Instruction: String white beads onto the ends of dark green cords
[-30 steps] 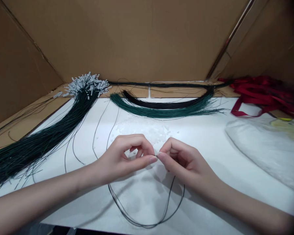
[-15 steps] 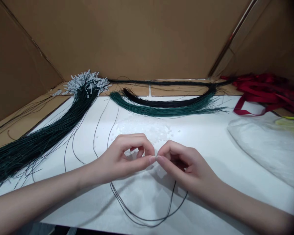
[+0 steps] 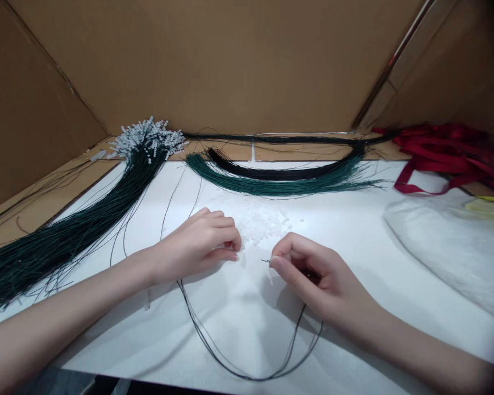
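Between thumb and forefinger, my right hand (image 3: 313, 269) pinches the end of a thin dark wire (image 3: 247, 378); its tip pokes out to the left, with a bit of white at the fingertips. Below both hands, strands of this wire hang in a loop toward the table's front edge. My left hand (image 3: 201, 241) is at the near left side of a scatter of small white pieces (image 3: 267, 219), thumb and fingers drawn together. What its fingertips hold, if anything, is too small to make out.
A green wire bundle tipped with white beads (image 3: 148, 140) lies at the left. Green wires (image 3: 271, 186) and black wires (image 3: 280, 174) lie at the back. Red ribbon (image 3: 444, 159) and a clear plastic bag (image 3: 444, 247) are at the right. Cardboard walls (image 3: 230, 66) enclose the table (image 3: 354, 351).
My hands have parted from fingertip contact. The left moved left to the white pieces; the right shifted slightly right, and the wire tip now shows. The hanging loop swung a little.
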`<state>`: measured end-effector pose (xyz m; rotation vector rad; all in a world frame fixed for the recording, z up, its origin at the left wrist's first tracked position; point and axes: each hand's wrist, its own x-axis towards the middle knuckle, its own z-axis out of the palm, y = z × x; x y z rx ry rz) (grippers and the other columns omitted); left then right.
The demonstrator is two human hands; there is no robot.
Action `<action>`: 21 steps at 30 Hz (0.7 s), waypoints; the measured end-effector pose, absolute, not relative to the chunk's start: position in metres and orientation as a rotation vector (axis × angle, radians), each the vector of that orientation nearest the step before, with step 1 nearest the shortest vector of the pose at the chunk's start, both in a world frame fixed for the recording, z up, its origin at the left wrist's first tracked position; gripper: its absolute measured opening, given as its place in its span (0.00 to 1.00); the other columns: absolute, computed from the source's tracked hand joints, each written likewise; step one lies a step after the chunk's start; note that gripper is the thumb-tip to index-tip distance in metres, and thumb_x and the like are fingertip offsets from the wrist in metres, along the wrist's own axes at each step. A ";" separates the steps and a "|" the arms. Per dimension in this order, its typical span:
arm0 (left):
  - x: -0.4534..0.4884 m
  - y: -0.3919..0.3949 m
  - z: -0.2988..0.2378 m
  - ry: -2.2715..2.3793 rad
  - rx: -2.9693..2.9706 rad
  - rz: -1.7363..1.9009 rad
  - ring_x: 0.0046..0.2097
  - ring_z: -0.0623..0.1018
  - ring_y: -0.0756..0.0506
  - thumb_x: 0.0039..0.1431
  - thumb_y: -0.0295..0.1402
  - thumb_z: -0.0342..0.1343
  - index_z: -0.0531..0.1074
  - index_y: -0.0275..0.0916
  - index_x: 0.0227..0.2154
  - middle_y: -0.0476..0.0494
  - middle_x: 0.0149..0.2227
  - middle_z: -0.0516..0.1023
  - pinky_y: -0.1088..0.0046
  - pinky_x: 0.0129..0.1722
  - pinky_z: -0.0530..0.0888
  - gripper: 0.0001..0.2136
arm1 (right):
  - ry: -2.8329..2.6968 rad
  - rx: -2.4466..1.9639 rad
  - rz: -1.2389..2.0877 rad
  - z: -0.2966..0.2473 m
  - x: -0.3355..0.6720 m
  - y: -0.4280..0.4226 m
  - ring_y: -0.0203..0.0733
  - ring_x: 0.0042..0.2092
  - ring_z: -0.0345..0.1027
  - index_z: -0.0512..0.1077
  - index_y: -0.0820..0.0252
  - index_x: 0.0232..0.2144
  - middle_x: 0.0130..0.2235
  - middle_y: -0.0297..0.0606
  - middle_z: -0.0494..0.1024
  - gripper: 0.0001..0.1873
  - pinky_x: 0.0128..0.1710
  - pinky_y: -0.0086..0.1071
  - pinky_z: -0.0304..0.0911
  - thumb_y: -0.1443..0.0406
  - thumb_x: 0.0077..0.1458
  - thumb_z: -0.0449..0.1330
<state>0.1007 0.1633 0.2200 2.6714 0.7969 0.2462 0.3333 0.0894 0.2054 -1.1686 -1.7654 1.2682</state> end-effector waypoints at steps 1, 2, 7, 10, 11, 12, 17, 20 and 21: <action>0.102 0.163 0.220 0.788 2.672 0.252 0.40 0.73 0.46 0.63 0.27 0.54 0.73 0.40 0.35 0.48 0.36 0.78 0.69 0.42 0.60 0.04 | -1.759 -1.167 1.269 0.205 0.333 0.089 0.33 0.25 0.48 0.63 0.58 0.31 0.24 0.28 0.57 0.12 0.24 0.30 0.45 0.59 0.67 0.51; 0.103 0.162 0.220 0.778 2.670 0.262 0.39 0.73 0.46 0.63 0.26 0.53 0.72 0.39 0.34 0.48 0.36 0.77 0.69 0.42 0.60 0.05 | -1.752 -1.166 1.271 0.206 0.333 0.089 0.33 0.25 0.48 0.63 0.58 0.31 0.24 0.28 0.57 0.12 0.24 0.30 0.45 0.59 0.67 0.51; 0.108 0.155 0.225 0.771 2.379 0.403 0.36 0.71 0.49 0.66 0.29 0.52 0.71 0.38 0.35 0.47 0.35 0.75 0.73 0.39 0.65 0.05 | -1.724 -1.165 1.306 0.206 0.332 0.089 0.32 0.25 0.48 0.63 0.58 0.31 0.24 0.27 0.56 0.12 0.23 0.29 0.45 0.60 0.67 0.51; 0.114 0.144 0.222 0.807 1.943 0.597 0.33 0.70 0.51 0.65 0.30 0.54 0.71 0.37 0.32 0.49 0.31 0.73 0.76 0.33 0.65 0.05 | -1.716 -1.135 1.299 0.205 0.331 0.088 0.32 0.25 0.47 0.63 0.58 0.31 0.23 0.27 0.55 0.11 0.23 0.29 0.45 0.62 0.66 0.51; 0.117 0.140 0.219 0.802 1.783 0.647 0.32 0.69 0.52 0.64 0.29 0.55 0.70 0.36 0.32 0.50 0.30 0.72 0.77 0.31 0.64 0.05 | -1.715 -1.126 1.294 0.205 0.330 0.088 0.32 0.24 0.47 0.63 0.58 0.30 0.23 0.26 0.55 0.11 0.22 0.29 0.45 0.62 0.66 0.51; 0.120 0.136 0.216 0.782 1.634 0.664 0.30 0.68 0.52 0.63 0.29 0.55 0.70 0.36 0.32 0.51 0.28 0.71 0.78 0.29 0.63 0.04 | -1.711 -1.119 1.286 0.204 0.330 0.088 0.31 0.24 0.48 0.63 0.58 0.30 0.23 0.26 0.55 0.11 0.22 0.28 0.45 0.63 0.66 0.51; 0.131 0.126 0.199 0.676 1.210 0.665 0.28 0.67 0.54 0.62 0.33 0.59 0.71 0.35 0.33 0.50 0.27 0.70 0.80 0.27 0.62 0.06 | -1.704 -1.092 1.265 0.205 0.329 0.085 0.31 0.24 0.48 0.64 0.58 0.30 0.23 0.26 0.56 0.10 0.22 0.28 0.45 0.64 0.65 0.52; 0.133 0.127 0.192 0.626 1.139 0.665 0.28 0.67 0.54 0.62 0.34 0.60 0.72 0.35 0.33 0.50 0.27 0.71 0.80 0.26 0.61 0.07 | -1.689 -1.084 1.257 0.206 0.330 0.084 0.31 0.24 0.48 0.63 0.59 0.30 0.23 0.26 0.56 0.10 0.21 0.27 0.45 0.64 0.65 0.52; 0.133 0.127 0.191 0.612 1.126 0.664 0.28 0.67 0.55 0.62 0.34 0.60 0.72 0.35 0.34 0.50 0.27 0.71 0.80 0.26 0.61 0.07 | -1.687 -1.083 1.252 0.205 0.330 0.084 0.31 0.24 0.48 0.63 0.59 0.30 0.23 0.26 0.56 0.10 0.21 0.27 0.45 0.64 0.64 0.52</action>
